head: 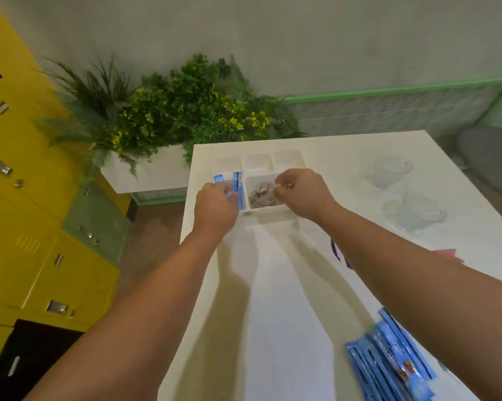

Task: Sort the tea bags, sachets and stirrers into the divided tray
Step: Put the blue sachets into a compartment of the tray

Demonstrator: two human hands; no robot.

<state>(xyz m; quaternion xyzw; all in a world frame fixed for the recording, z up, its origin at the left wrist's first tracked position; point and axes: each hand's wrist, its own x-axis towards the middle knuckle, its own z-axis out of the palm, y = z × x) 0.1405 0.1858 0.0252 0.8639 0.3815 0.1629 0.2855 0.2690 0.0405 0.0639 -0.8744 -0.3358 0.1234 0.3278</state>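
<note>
Blue sachets (237, 183) stand in the left slot of the tray (272, 212), with the left grip (215, 206) curled round them. The right grip (299, 192) pinches what looks like a string from the tea bags (261, 194) heaped in the next compartment, at the desk's (272, 299) far side. I'd ease the sachets flat against the divider before letting go, and lower the bag inside its walls, string tucked in; a loose pile (388, 357) waits by the right forearm

Sachet pile (388, 361) partly beyond the bottom edge; washed-out, perhaps glass, cups (416, 211).
</note>
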